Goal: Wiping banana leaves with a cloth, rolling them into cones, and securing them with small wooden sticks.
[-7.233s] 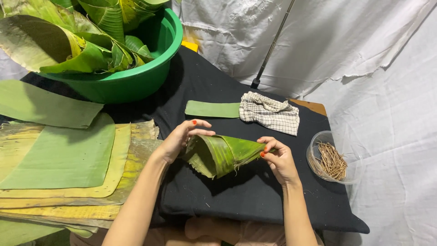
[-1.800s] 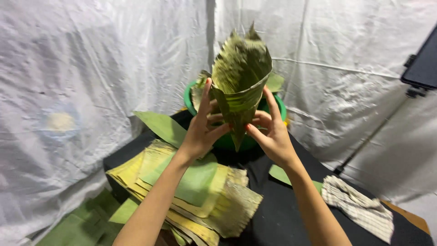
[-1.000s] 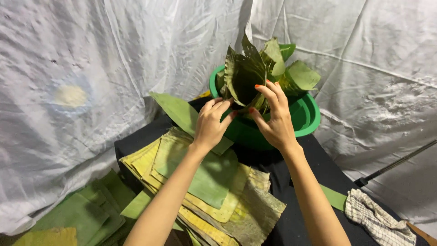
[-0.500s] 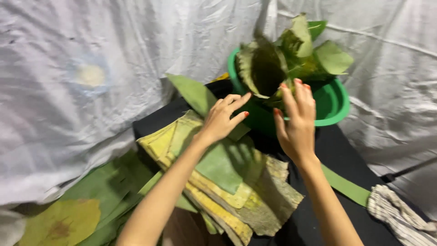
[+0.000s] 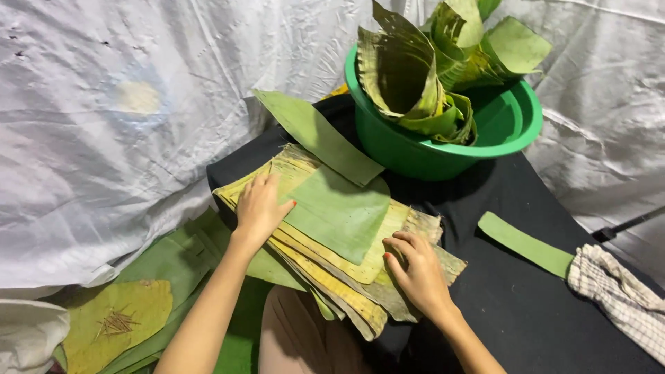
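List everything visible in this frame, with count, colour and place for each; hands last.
Leaf stack: one pile, yellow and green sheets, on the black table's near left part.
Top leaf sheet: one, green, on the pile.
Long leaf: one, green, between pile and basin.
Basin: one, green, far end of table.
Folded leaf cones: several, green, standing in the basin.
Leaf strip: one, green, right of the pile.
Checked cloth: one, white-grey, right edge.
Black table: one.
White sheeting: backdrop around.
Loose leaves: several, green and yellow, lower left.
Left hand: flat on pile.
Right hand: on the pile's near edge.
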